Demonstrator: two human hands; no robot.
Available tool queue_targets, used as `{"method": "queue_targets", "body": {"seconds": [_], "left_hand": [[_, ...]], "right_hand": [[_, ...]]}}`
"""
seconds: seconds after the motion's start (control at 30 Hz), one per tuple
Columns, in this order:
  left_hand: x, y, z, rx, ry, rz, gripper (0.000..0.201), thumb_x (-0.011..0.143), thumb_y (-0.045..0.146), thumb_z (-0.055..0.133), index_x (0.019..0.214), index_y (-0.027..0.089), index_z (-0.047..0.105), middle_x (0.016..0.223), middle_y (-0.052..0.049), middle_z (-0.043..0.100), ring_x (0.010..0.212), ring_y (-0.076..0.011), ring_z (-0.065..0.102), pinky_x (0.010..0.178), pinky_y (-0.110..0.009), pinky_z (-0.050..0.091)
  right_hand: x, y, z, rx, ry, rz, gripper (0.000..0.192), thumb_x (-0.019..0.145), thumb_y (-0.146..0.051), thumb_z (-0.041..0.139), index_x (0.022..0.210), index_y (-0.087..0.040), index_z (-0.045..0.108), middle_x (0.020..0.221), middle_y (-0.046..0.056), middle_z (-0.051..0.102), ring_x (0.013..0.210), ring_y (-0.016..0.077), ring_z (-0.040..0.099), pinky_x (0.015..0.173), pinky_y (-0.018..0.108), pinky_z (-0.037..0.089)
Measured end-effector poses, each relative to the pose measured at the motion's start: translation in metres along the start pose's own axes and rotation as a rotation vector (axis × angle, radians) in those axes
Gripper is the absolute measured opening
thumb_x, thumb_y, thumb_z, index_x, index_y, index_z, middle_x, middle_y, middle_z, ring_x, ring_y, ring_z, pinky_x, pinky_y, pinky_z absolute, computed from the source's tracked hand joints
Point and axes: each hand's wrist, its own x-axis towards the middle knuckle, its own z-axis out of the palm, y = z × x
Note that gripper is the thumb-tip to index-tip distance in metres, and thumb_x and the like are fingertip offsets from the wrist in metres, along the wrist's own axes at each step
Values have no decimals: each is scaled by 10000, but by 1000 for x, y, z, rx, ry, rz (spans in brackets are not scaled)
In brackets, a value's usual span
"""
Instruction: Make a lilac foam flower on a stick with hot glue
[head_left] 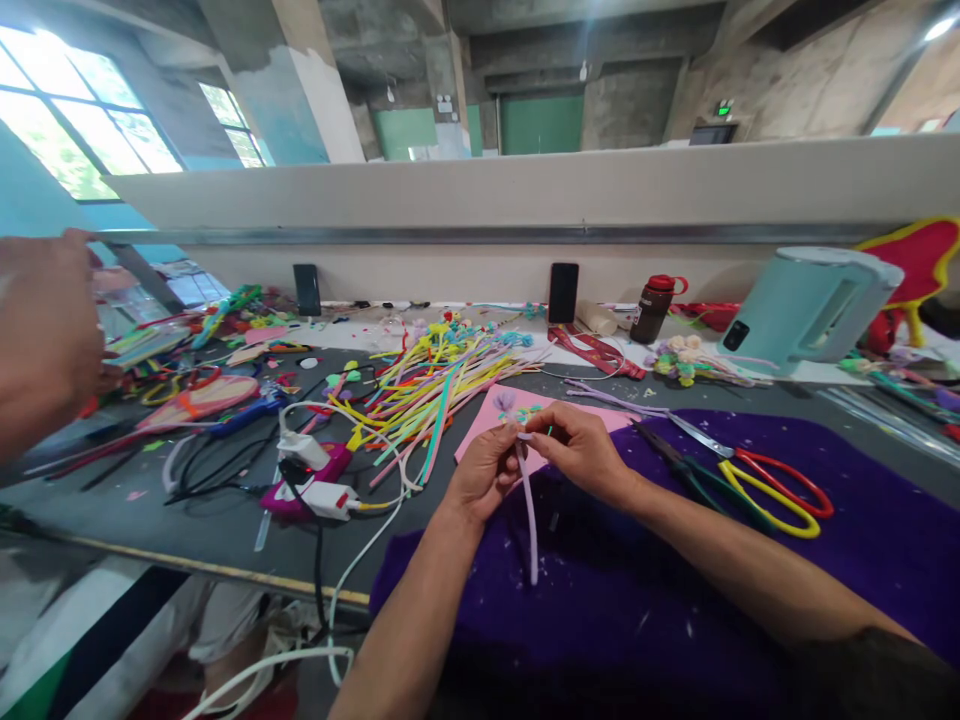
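Observation:
My left hand (486, 470) and my right hand (577, 447) meet over the table's near edge and both pinch the top of a pale pink pipe cleaner (529, 520), which hangs down over a purple cloth (675, 580). A pink card (501, 408) with a small flower on it lies just behind my fingers. A pile of coloured pipe cleaners (427, 385) is spread to the left behind it.
Red and yellow-handled scissors (757, 480) lie on the cloth at right. A glue gun and white plug with cables (311, 480) sit at left. Another person's hand (45, 340) is at far left. A pale kettle (810, 305), brown bottle (651, 308) and two phones stand at the back.

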Motion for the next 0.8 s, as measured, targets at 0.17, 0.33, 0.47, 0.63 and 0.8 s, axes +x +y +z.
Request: {"method": "queue_targets", "body": {"seconds": [0.17, 0.33, 0.47, 0.63, 0.8], "left_hand": [[1, -2, 0, 8, 31, -23, 299, 633, 306, 710, 825, 100, 608, 470, 65, 474, 328, 6, 382, 277, -67, 226], [4, -6, -2, 71, 11, -28, 292, 639, 363, 705, 722, 121, 564, 408, 81, 424, 293, -4, 341, 272, -88, 225], [4, -4, -4, 100, -7, -7, 277, 670, 371, 670, 747, 123, 573, 413, 78, 434, 272, -4, 315, 255, -101, 203], [1, 0, -3, 101, 9, 24, 267, 691, 340, 645, 838, 120, 609, 595, 35, 574, 282, 11, 347, 226, -107, 202], [0, 0, -2, 92, -3, 6, 260, 696, 320, 651, 851, 114, 622, 623, 28, 604, 288, 14, 380, 227, -98, 219]], "right_hand": [[-1, 4, -1, -64, 18, -81, 214, 726, -238, 639, 922, -189, 569, 777, 5, 583, 528, 81, 479, 491, 204, 393], [0, 7, -3, -160, -19, -171, 74, 797, -235, 567, 832, -189, 614, 763, 33, 602, 657, 124, 525, 585, 234, 404], [4, 2, -10, -133, -9, -119, 87, 799, -235, 566, 774, -179, 628, 700, 17, 603, 624, 116, 521, 567, 229, 383], [10, 1, -21, -16, 3, 16, 113, 772, -260, 581, 734, -163, 624, 631, -7, 582, 537, 95, 498, 494, 212, 357], [11, 4, -22, 50, -51, 78, 111, 770, -241, 562, 746, -156, 630, 646, -1, 592, 517, 88, 499, 481, 205, 373]]}}
